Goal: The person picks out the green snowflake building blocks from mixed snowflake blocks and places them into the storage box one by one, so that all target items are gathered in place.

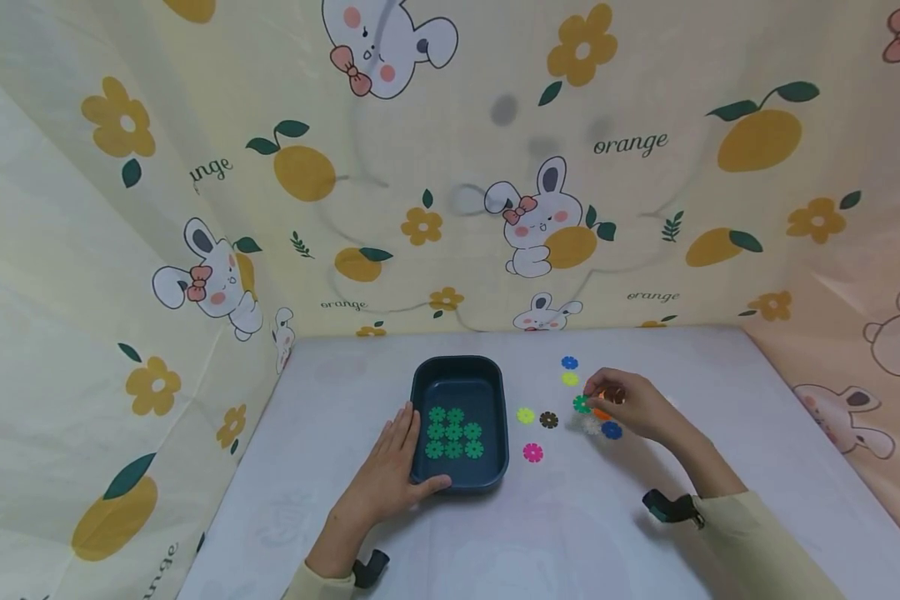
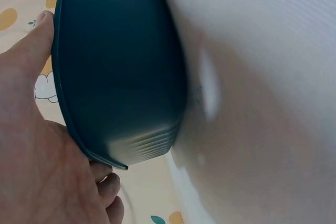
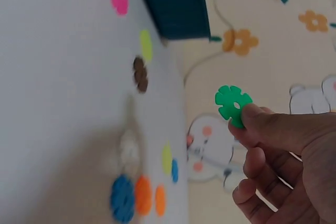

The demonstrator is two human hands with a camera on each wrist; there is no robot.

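- Green snowflake disc (image 3: 233, 104) sits pinched between the thumb and a fingertip of the right hand (image 1: 633, 406), lifted off the white table (image 1: 645, 533) right of centre in the head view.
- Loose discs lie just beside that hand: a blue disc (image 1: 611, 430), a whitish disc (image 1: 591, 425) and an orange one (image 1: 602, 413) partly under the fingers; a brown disc (image 1: 548, 419), a yellow disc (image 1: 525, 415) and a pink disc (image 1: 532, 452) spread toward the centre.
- Further back, another blue disc (image 1: 569, 362) and a yellow-green disc (image 1: 570, 378) lie side by side.
- Left hand (image 1: 392, 475) rests against the near left side of the dark teal tray (image 1: 459, 369), fingers straight along its wall, thumb on the front rim.
- Eight green discs (image 1: 453, 433) lie flat in rows inside the tray.
- Cartoon rabbit-and-orange fabric (image 1: 450, 167) fills the upper frame.
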